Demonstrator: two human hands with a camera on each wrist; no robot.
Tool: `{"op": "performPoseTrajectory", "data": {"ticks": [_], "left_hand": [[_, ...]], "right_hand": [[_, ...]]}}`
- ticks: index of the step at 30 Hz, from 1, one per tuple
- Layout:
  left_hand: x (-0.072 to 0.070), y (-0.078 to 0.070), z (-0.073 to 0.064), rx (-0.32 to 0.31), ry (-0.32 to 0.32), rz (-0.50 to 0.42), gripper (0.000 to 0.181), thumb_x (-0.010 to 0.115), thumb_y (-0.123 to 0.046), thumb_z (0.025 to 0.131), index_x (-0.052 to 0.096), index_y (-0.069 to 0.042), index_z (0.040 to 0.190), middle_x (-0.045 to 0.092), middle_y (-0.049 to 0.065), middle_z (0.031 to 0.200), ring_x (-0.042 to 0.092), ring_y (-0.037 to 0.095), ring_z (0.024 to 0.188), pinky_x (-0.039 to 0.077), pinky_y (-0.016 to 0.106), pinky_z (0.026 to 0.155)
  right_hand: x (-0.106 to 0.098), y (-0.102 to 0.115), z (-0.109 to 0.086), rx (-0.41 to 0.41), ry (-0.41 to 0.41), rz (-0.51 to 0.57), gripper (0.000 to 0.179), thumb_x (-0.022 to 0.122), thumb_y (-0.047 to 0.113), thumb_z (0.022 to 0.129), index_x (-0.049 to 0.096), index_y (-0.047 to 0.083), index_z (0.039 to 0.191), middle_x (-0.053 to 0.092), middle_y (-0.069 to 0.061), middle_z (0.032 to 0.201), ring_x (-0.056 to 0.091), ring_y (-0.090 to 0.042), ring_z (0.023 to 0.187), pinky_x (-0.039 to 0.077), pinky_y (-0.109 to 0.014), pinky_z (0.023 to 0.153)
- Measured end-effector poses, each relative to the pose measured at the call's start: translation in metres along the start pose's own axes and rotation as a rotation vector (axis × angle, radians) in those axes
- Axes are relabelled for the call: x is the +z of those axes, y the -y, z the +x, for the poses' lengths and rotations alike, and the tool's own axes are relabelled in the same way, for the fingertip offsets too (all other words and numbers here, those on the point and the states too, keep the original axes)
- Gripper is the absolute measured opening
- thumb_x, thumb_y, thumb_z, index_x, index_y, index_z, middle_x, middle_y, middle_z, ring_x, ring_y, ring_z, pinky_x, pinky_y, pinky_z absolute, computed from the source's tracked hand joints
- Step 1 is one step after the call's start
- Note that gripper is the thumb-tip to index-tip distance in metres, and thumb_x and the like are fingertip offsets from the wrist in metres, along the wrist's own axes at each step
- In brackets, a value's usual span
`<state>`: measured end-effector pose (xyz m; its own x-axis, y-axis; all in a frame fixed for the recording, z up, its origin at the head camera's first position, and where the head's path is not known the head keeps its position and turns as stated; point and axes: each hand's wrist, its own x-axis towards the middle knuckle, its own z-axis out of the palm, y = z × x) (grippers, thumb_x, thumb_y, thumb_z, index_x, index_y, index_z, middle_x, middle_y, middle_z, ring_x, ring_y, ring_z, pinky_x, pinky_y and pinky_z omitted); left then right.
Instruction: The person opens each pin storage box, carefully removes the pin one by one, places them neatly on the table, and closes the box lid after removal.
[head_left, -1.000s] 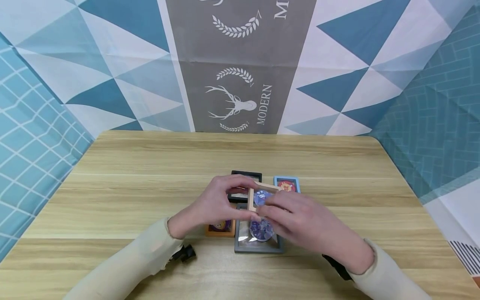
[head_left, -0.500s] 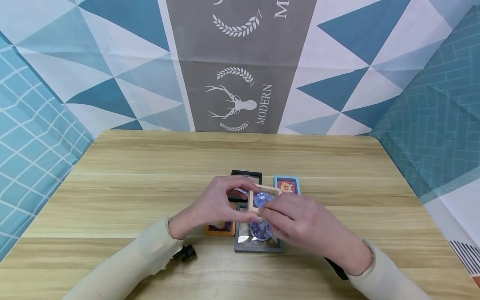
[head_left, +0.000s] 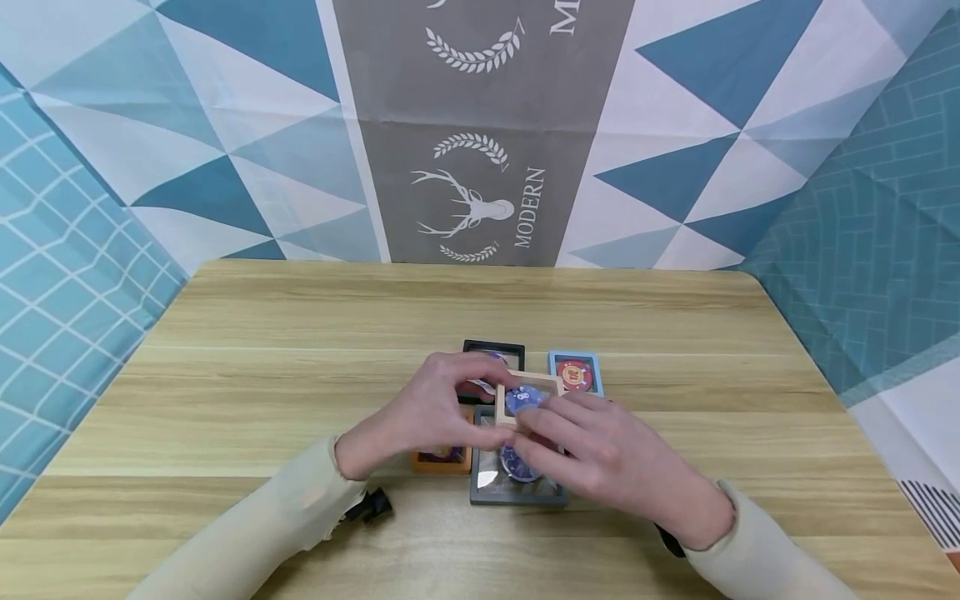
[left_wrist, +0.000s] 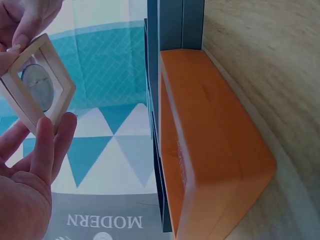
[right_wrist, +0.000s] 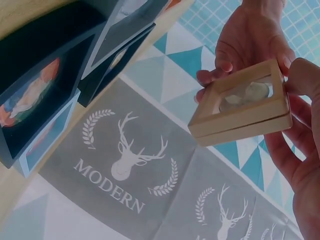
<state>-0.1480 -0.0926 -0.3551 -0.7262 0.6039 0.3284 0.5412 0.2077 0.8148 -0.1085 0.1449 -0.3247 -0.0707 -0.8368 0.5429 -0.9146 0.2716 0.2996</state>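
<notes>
Between my two hands a small pale-wood display frame is held up over a grey frame. A round blue disc shows behind its clear window; in the right wrist view the wooden frame has a seam along its side. My left hand grips the left side, thumb at the near corner and fingers at the far edge. Curled fingers of my right hand pinch the near right part, covering that corner. The left wrist view shows both hands on the wooden frame.
Under and around the hands lie a black frame, an orange frame and a light-blue frame with a red disc. The grey frame holds a purple disc. Patterned cloth rises behind the wooden table.
The wooden frame has tipped a little and sits slightly lower. My right hand's fingers have shifted along its near right edge. My left hand stays almost still.
</notes>
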Motion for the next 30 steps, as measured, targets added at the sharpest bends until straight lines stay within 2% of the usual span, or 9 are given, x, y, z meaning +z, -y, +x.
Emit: {"op": "performPoseTrajectory", "data": {"ticks": [5,11,16,19,21,22,26,28,30], "left_hand": [[0.000,-0.002,0.001,0.006,0.020,0.046,0.043,0.087,-0.026,0.074,0.071,-0.012,0.111,0.068,-0.002,0.113,0.063,0.012,0.104,0.057,0.026,0.081],[-0.001,-0.002,0.002,0.013,0.039,0.139,0.041,0.086,-0.028,0.072,0.070,-0.013,0.107,0.066,-0.003,0.112,0.063,0.010,0.097,0.056,0.023,0.079],[0.000,-0.001,0.002,0.069,0.054,0.178,0.040,0.088,-0.027,0.070,0.067,-0.013,0.101,0.065,-0.003,0.107,0.062,0.009,0.095,0.057,0.023,0.077],[0.002,-0.002,0.002,0.117,0.070,0.212,0.040,0.088,-0.023,0.068,0.066,-0.011,0.100,0.064,-0.003,0.104,0.060,0.009,0.093,0.056,0.021,0.075],[0.004,-0.002,0.002,0.137,0.086,0.244,0.041,0.089,-0.023,0.068,0.065,-0.011,0.099,0.064,-0.003,0.104,0.059,0.008,0.093,0.055,0.018,0.074],[0.004,-0.002,0.001,0.142,0.093,0.256,0.041,0.089,-0.023,0.068,0.065,-0.011,0.099,0.064,-0.003,0.104,0.059,0.008,0.092,0.054,0.017,0.074],[0.004,-0.003,0.001,0.149,0.105,0.311,0.044,0.089,-0.029,0.069,0.065,-0.011,0.101,0.064,-0.002,0.105,0.058,0.009,0.092,0.053,0.015,0.075],[0.004,-0.004,0.000,0.156,0.104,0.367,0.045,0.089,-0.032,0.069,0.065,-0.011,0.101,0.065,-0.001,0.107,0.059,0.009,0.092,0.052,0.016,0.077],[0.006,-0.005,0.000,0.164,0.110,0.429,0.047,0.089,-0.036,0.069,0.065,-0.012,0.102,0.064,-0.001,0.108,0.059,0.010,0.092,0.052,0.017,0.078]], "right_hand": [[-0.001,0.002,-0.002,0.024,0.037,0.027,0.031,0.036,0.007,0.109,0.067,0.007,0.108,0.066,-0.007,0.110,0.064,-0.020,0.091,0.057,-0.031,0.079],[0.000,0.008,-0.001,0.068,0.113,0.020,0.037,0.028,0.009,0.110,0.064,0.007,0.119,0.064,-0.009,0.123,0.064,-0.021,0.102,0.058,-0.030,0.079],[0.001,0.016,0.003,0.123,0.141,-0.013,0.038,0.025,0.011,0.111,0.062,0.010,0.120,0.065,-0.006,0.116,0.063,-0.019,0.097,0.058,-0.028,0.069],[0.000,0.021,0.003,0.172,0.194,-0.005,0.036,0.027,0.012,0.110,0.058,0.011,0.129,0.064,-0.004,0.109,0.060,-0.018,0.091,0.055,-0.025,0.058],[-0.001,0.024,0.003,0.197,0.237,0.015,0.030,0.040,0.010,0.108,0.055,0.011,0.133,0.063,-0.002,0.105,0.058,-0.017,0.089,0.051,-0.024,0.053],[-0.001,0.025,0.004,0.205,0.252,0.024,0.030,0.041,0.010,0.107,0.054,0.011,0.134,0.063,-0.002,0.104,0.057,-0.017,0.088,0.049,-0.024,0.052],[0.003,0.027,0.006,0.205,0.245,0.020,0.028,0.034,0.011,0.109,0.057,0.012,0.125,0.060,0.000,0.095,0.054,-0.016,0.083,0.045,-0.022,0.047],[0.006,0.027,0.006,0.192,0.216,0.003,0.037,0.023,0.011,0.110,0.059,0.012,0.118,0.056,0.000,0.091,0.053,-0.015,0.080,0.043,-0.021,0.045],[0.011,0.027,0.006,0.172,0.177,-0.028,0.033,0.027,0.007,0.108,0.060,0.012,0.111,0.053,0.000,0.087,0.052,-0.016,0.077,0.040,-0.020,0.043]]}}
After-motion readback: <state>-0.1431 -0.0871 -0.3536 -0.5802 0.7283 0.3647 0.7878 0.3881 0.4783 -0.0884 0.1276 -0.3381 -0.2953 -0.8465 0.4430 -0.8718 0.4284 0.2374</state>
